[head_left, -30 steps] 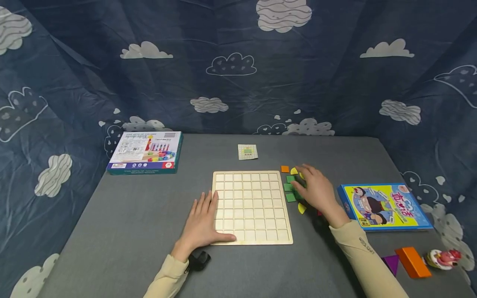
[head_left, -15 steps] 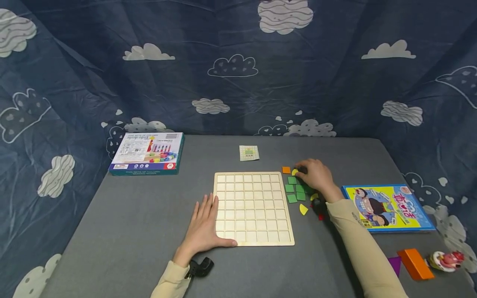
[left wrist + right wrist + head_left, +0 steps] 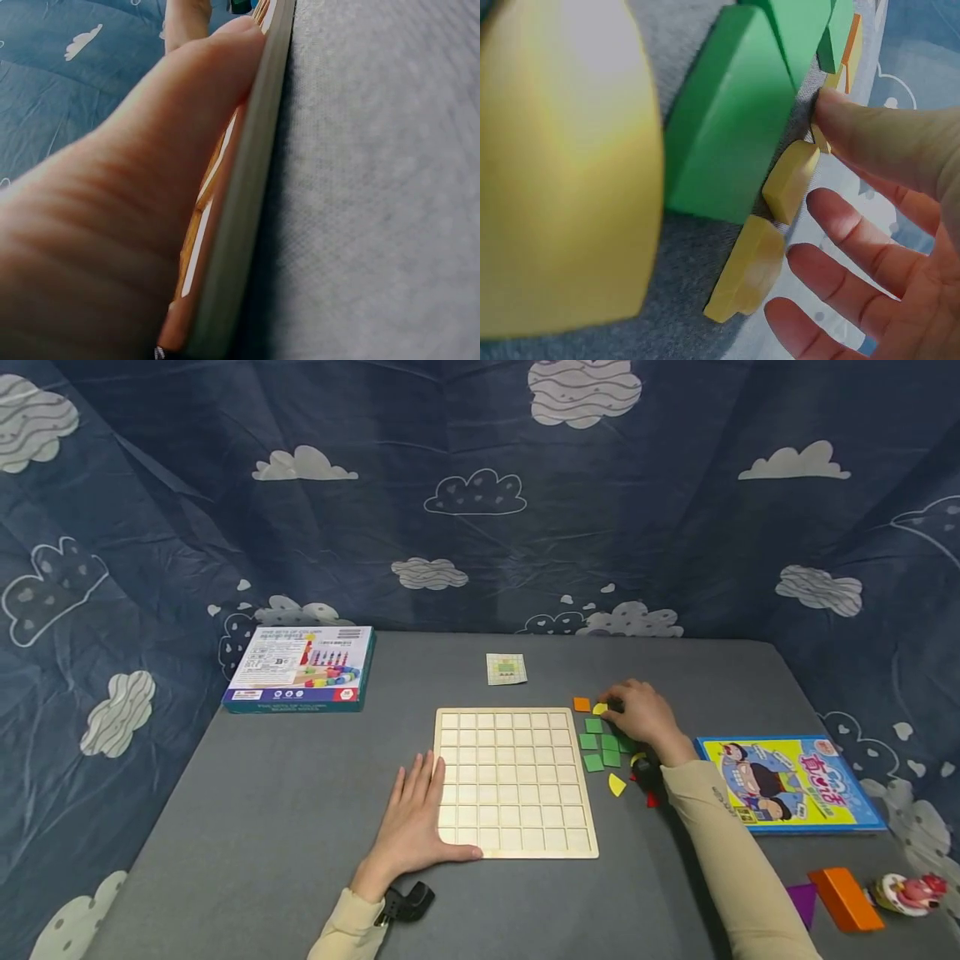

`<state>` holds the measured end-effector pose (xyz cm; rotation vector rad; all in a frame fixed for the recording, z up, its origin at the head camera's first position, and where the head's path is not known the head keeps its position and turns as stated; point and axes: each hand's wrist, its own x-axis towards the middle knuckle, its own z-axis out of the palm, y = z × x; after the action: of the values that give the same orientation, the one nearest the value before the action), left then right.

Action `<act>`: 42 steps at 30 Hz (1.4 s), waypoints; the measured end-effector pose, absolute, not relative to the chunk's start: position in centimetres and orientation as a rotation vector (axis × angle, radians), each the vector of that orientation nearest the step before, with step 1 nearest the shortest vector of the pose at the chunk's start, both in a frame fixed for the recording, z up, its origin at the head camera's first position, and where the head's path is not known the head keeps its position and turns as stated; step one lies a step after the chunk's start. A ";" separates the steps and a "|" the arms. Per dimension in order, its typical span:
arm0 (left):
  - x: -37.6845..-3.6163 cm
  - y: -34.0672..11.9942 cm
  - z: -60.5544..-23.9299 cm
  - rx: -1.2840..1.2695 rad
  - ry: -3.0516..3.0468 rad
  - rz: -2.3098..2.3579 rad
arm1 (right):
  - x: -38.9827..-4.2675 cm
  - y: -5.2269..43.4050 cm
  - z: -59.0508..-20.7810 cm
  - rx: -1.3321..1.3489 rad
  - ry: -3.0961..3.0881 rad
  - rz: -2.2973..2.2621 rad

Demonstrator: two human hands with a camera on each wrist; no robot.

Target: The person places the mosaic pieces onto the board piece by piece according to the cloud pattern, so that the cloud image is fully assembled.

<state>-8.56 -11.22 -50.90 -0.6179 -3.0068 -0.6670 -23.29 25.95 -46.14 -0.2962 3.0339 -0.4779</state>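
Note:
In the head view a square wooden grid board (image 3: pixel 517 783) lies on the grey table. My left hand (image 3: pixel 412 827) rests flat at its left side, fingers spread and thumb along the near edge; the left wrist view shows the thumb (image 3: pixel 187 82) against the board's rim. Beyond the board's right side, my right hand (image 3: pixel 643 714) pinches a yellow rounded block (image 3: pixel 601 709) between thumb and index finger, the index tip hidden. Its other fingers stay loose. Several green square blocks (image 3: pixel 589 742) lie just below, with another yellow block (image 3: pixel 617 785) nearer.
An orange square (image 3: pixel 581 703) sits by the board's far right corner. A small pattern card (image 3: pixel 506 669) lies behind the board. Boxes stand left (image 3: pixel 300 670) and right (image 3: pixel 795 783). Red pieces (image 3: pixel 652 800), an orange block (image 3: pixel 846 900), a purple triangle (image 3: pixel 802 903) and a figurine (image 3: pixel 909 893) lie right.
My right hand has moved from over the green blocks to the yellow block at the far end of the pile, thumb and index closing on it. The left hand stays on the board.

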 end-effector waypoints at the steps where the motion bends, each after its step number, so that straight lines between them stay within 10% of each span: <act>1: -8.5 -11.2 -50.9 -0.622 -3.006 -0.666 | -23.3 26.0 -46.1 -0.294 3.030 -0.490; 18: -8.7 -11.3 -51.0 -0.675 -3.006 -0.573 | -22.5 26.0 -46.5 -0.173 2.959 -1.024; 42: -8.5 -11.1 -50.9 -0.639 -3.026 -0.552 | -20.4 14.0 -45.7 -0.509 2.721 -1.249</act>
<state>-8.53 -11.08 -50.87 -0.6390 -3.0264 -0.5525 -20.37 14.02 -45.69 -0.5093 2.7212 -1.2489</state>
